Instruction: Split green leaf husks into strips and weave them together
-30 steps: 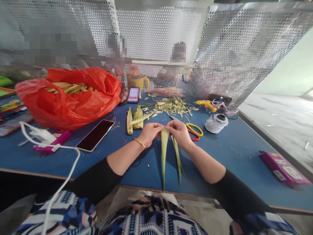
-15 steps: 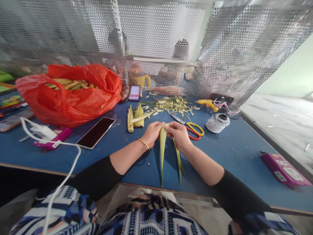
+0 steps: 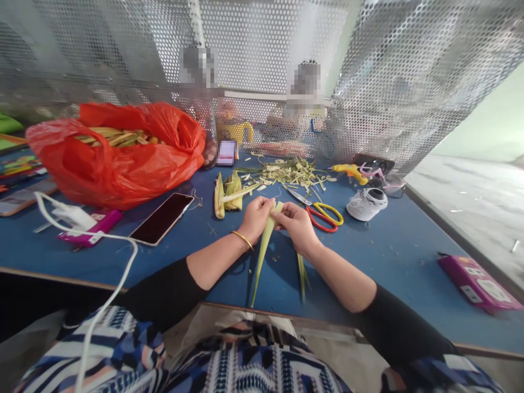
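Between my hands a long pale green leaf (image 3: pixel 264 248) hangs with its narrow tip toward the table's front edge. My left hand (image 3: pixel 257 218) pinches its upper end from the left, a gold bangle on the wrist. From the right, my right hand (image 3: pixel 295 222) pinches the same end with thumb and fingers. Another thin green leaf (image 3: pixel 302 273) lies below my right hand, partly hidden by it. Scissors (image 3: pixel 323 216) with red and yellow handles rest just right of my right hand. Two husk pieces (image 3: pixel 227 191) lie beyond my left hand.
A red plastic bag (image 3: pixel 135 169) of husks stands at the left, near a phone (image 3: pixel 162 218) and white cable (image 3: pixel 130 267). Leaf scraps (image 3: pixel 292 172) lie before the perforated screen (image 3: pixel 262 49). At the right are white thread (image 3: pixel 365 205), a yellow tool (image 3: pixel 350 173) and a purple pack (image 3: pixel 477 281).
The leaf's lower tip has swung to the left, and its upper end is now tilted to the right between my fingers. Both hands keep their hold.
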The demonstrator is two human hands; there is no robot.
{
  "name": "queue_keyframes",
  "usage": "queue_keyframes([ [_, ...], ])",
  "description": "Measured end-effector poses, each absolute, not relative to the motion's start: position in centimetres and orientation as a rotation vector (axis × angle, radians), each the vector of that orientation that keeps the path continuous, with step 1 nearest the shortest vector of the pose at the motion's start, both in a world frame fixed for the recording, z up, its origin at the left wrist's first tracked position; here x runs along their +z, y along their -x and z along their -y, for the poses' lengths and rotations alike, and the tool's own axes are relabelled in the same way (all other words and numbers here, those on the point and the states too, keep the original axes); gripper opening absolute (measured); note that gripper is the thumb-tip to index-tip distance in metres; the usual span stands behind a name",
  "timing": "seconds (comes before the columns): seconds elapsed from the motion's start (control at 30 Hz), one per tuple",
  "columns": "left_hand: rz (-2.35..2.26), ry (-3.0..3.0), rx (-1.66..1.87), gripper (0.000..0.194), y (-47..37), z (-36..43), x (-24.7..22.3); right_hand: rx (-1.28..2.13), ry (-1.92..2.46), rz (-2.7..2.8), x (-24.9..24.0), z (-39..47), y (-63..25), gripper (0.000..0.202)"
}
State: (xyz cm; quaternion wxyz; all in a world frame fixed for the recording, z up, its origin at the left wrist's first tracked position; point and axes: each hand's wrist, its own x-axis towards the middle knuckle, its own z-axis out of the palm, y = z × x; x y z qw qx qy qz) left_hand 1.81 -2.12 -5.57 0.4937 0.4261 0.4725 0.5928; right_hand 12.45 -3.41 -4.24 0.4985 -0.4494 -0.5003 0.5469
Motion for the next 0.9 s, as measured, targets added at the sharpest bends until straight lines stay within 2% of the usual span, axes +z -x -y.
queue_keyframes([
  [0.37, -1.280, -1.137, 1.507, 0.023, -1.7, 2.2, -5.4, 1.291, 1.165, 1.181, -4.5, 3.5, -12.4, 0.037],
  [0.6, -1.084, -0.803, 1.319, 0.036, -1.6, 2.6, -4.3, 1.254, 1.128, 1.208, -4.4, 2.9, -13.0, 0.030],
  [0.77, -1.040, -0.802, 1.315, 0.015, -1.3, 2.6, -4.1, 1.215, 1.133, 1.221, -4.2, 2.7, -13.4, 0.032],
  [0.9, -1.017, -0.877, 1.331, 0.012, -1.2, 2.5, -4.3, 1.224, 1.107, 1.203, -4.1, 2.6, -13.6, 0.030],
])
